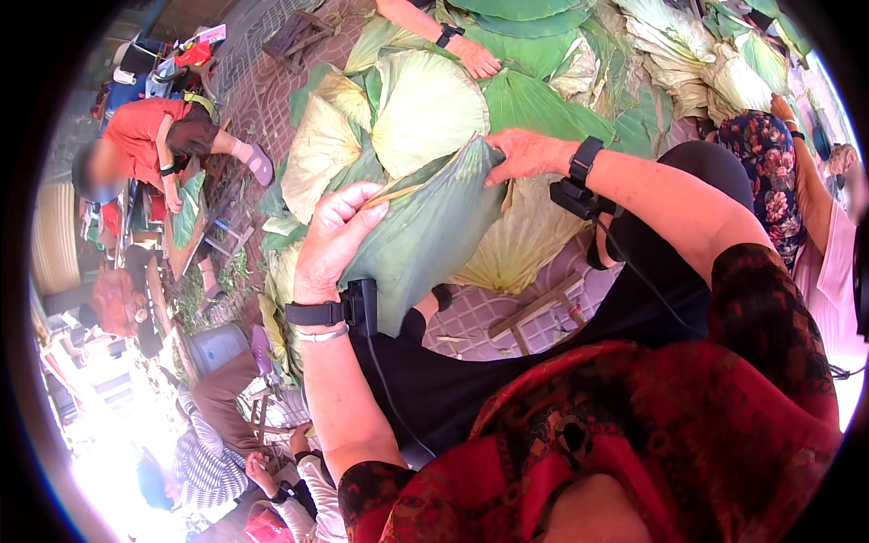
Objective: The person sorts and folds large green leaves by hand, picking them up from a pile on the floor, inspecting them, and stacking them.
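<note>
Between my two hands a large grey-green lotus leaf (434, 217) hangs slanting above my lap. My left hand (341, 227) pinches its browned edge between thumb and fingers. At the upper right end of the leaf, my right hand (526, 156) grips the rim. Behind it lies a heap of lotus leaves: a pale yellow-green one (431, 112), a dried tan one (322, 159) and a fresh green one (543, 108). Below my right hand, a yellowed leaf (512, 237) spreads towards the paving. The held leaf hides part of the heap.
Another person's hand (477, 58) rests on the green leaves across the heap. A small wooden stool (536, 315) stands on the paving (468, 312) by my legs. At the left a person in red (139, 136) bends over a leaf on a board (187, 244). Others sit nearby.
</note>
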{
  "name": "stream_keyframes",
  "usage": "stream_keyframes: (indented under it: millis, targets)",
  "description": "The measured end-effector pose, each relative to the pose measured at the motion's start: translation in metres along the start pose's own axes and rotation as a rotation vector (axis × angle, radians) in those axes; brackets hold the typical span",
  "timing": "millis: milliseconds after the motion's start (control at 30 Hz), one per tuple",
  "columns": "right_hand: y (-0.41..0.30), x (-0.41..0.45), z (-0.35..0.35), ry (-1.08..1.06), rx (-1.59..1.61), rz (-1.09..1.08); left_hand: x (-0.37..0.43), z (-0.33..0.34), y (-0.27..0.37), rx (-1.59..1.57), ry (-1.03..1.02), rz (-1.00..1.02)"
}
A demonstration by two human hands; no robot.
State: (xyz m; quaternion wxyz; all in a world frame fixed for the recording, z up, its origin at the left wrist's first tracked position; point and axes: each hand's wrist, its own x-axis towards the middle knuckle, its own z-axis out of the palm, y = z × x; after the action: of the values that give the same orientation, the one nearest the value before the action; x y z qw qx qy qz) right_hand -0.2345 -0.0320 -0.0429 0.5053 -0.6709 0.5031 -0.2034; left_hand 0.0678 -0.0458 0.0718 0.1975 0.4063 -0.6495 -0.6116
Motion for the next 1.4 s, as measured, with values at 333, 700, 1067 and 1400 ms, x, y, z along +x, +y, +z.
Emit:
stream_keyframes:
  millis: [333,700,1067,1400]
  targets:
    - [0.006,0.001,-0.017,0.272,-0.649,-0.067,-0.006,-0.032,-0.056,0.526,0.210,-0.016]
    - [0.056,-0.039,0.035,0.179,-0.814,-0.399,-0.021,0.020,-0.156,1.176,0.134,0.226]
    - [0.154,-0.054,0.088,-0.237,-1.086,-0.057,-0.018,0.109,-0.250,1.284,-0.412,0.032]
    - [0.163,-0.047,0.075,-0.405,-0.966,0.098,-0.015,0.093,-0.219,1.226,-0.510,-0.161]
